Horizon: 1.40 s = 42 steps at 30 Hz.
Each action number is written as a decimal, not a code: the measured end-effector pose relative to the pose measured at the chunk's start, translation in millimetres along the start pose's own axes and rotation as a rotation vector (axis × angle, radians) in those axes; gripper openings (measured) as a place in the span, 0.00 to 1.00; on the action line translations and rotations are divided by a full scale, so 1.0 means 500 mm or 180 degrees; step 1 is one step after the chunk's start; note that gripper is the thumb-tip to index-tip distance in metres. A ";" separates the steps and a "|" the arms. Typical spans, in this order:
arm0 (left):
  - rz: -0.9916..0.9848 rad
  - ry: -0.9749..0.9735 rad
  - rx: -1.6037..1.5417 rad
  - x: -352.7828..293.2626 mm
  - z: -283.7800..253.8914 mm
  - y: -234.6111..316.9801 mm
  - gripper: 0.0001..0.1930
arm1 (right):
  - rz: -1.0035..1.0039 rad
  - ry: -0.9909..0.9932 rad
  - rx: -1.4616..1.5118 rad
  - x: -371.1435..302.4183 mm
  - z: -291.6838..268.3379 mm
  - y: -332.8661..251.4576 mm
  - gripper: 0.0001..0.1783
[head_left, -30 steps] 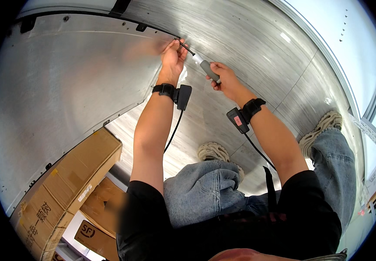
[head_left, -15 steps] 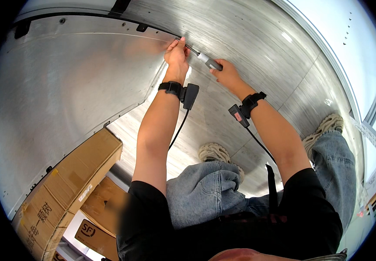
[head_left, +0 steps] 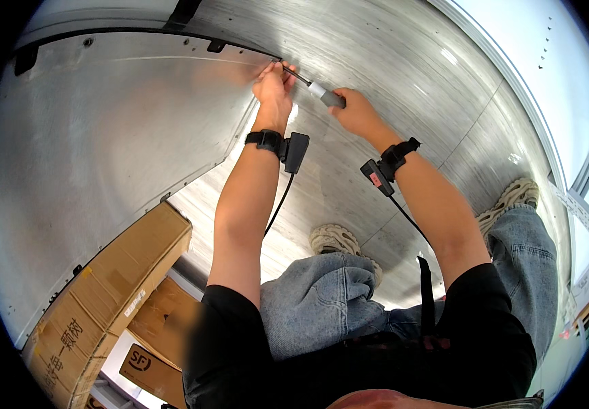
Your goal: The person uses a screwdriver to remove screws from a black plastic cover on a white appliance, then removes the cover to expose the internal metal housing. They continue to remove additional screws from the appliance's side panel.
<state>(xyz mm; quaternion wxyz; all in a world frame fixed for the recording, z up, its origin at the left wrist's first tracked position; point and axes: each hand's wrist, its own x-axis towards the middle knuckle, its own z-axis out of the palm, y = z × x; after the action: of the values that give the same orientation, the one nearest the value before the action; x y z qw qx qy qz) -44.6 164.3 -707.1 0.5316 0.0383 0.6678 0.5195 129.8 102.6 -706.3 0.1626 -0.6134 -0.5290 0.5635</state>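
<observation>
A large silver metal panel [head_left: 124, 129] with a dark rim fills the left side. At its far right corner my left hand [head_left: 274, 88] is closed, fingertips pinched around the tip end of a screwdriver [head_left: 327, 95]. Whatever small piece lies between those fingertips is hidden. My right hand [head_left: 361, 112] is wrapped around the screwdriver's grey handle from the right. Its thin shaft slants leftward to the panel's corner.
A long cardboard box [head_left: 113, 293] leans along the panel's near edge, with another brown carton [head_left: 150, 373] below it. Grey wood-look floor [head_left: 390, 61] lies under my hands. My shoe [head_left: 335, 240] stands nearby. A black cable [head_left: 277, 208] hangs from my left wrist strap.
The screwdriver and my right hand have shifted slightly left. My left hand has dropped a little, its thumb no longer sticking up. The panel appears slightly shifted left in view.
</observation>
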 end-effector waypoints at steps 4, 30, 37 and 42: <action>0.0053 0.0122 -0.0104 -0.008 0.002 -0.006 0.03 | -0.0346 0.0262 -0.0787 -0.020 0.004 -0.004 0.28; 0.0001 0.0015 0.0024 0.008 -0.010 -0.009 0.04 | 0.0648 -0.0602 0.1107 -0.026 -0.010 -0.013 0.32; 0.0031 -0.0236 0.0025 -0.002 -0.011 -0.006 0.04 | 0.0296 -0.0513 0.0622 -0.010 -0.011 0.017 0.30; 0.0021 0.0088 0.0154 0.004 -0.004 -0.010 0.05 | -0.0208 -0.0213 0.0088 -0.013 0.002 0.027 0.28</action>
<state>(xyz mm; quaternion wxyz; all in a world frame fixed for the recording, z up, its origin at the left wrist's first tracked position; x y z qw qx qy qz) -44.2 161.9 -712.3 0.5196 0.0461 0.6873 0.5055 136.3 91.4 -713.8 0.1716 -0.5743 -0.5461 0.5853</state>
